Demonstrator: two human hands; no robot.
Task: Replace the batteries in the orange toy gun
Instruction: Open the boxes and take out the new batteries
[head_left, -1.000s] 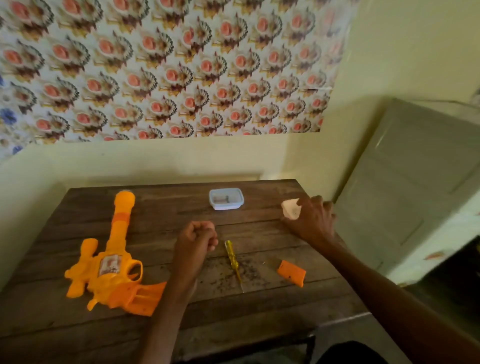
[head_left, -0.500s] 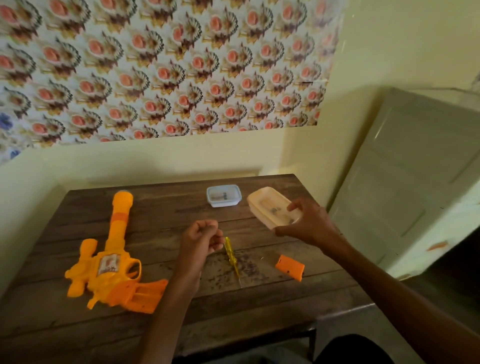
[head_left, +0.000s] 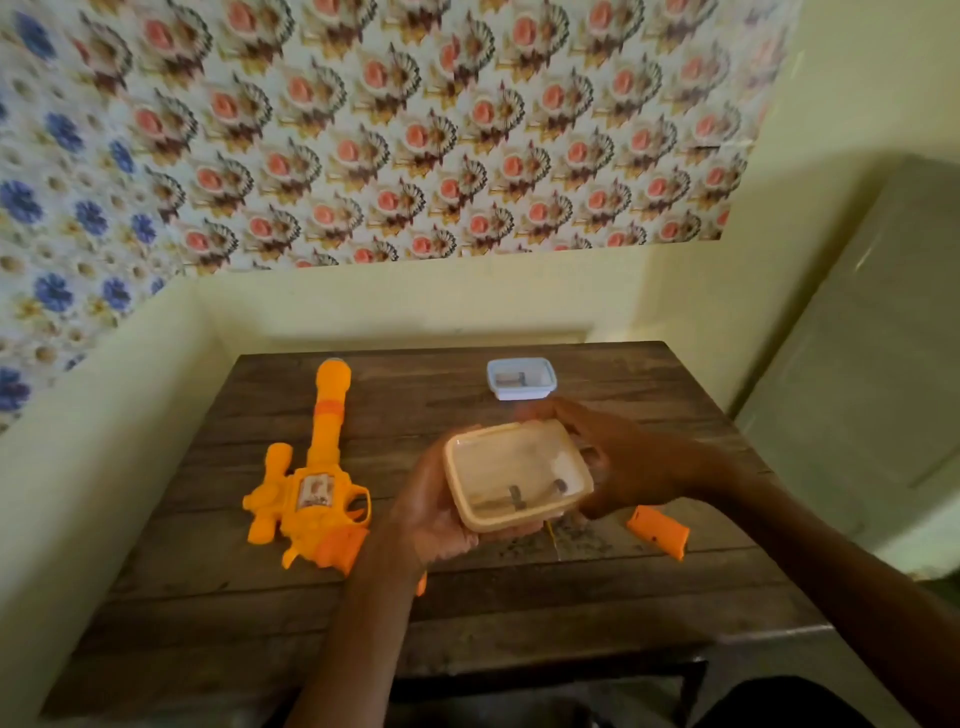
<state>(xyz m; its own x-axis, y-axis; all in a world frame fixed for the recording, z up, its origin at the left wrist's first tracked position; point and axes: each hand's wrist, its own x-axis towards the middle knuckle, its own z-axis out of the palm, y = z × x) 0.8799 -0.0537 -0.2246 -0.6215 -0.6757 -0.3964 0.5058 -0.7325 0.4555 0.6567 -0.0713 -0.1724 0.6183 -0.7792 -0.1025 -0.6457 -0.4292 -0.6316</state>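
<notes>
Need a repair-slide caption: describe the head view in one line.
Left hand and right hand hold a cream tub over the table; orange toy gun lies left, an orange cover right.

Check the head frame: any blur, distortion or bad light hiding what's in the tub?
Head view: dim, warm light; the wide-angle lens splays the table toward the camera; right hand smeared at the far rim of the tub; left hand under it is sharper; bits inside too soft to identify; gun crisp.
</notes>
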